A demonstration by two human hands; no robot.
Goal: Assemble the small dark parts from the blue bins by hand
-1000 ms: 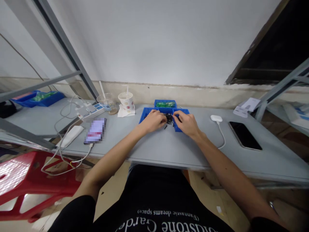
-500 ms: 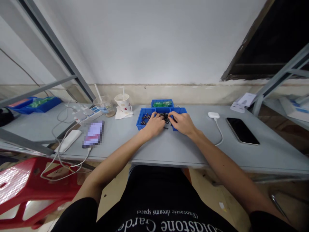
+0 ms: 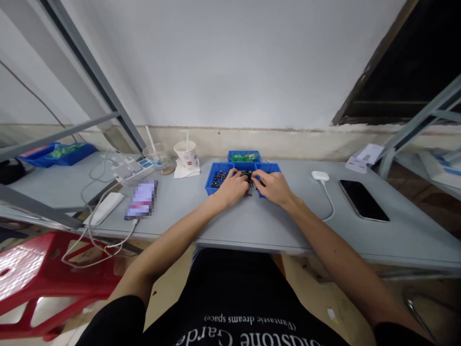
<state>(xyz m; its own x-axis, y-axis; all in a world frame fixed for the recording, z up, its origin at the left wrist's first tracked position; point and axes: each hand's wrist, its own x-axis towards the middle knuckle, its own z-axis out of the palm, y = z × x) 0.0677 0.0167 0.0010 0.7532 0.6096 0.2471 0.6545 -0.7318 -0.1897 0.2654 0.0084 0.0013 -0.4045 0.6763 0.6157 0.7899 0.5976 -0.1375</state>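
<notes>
Three blue bins stand side by side on the grey table. Small dark and brassy parts lie in the left bin (image 3: 212, 168). Dark screws (image 3: 247, 175) are heaped at the middle bin, between my hands. My left hand (image 3: 235, 187) rests over the right side of the left bin with bent fingers at the screws; what its fingertips hold is too small to name. My right hand (image 3: 273, 186) lies over the right bin (image 3: 271, 166), thumb and fingers pinched beside the heap, their contents unclear. One screw (image 3: 249, 194) lies on the table in front.
Behind the bins is a blue bin (image 3: 244, 152) of green packets. To the left are a paper cup (image 3: 186, 154), a plastic cup (image 3: 162, 161), a power strip (image 3: 135, 172) and a phone (image 3: 141, 199) with cables. A white case (image 3: 320, 176) and black phone (image 3: 363, 200) lie right.
The whole view has shifted slightly, so the table's items appear a little lower and to the right. My hands stay at the bins with only small finger movement.
</notes>
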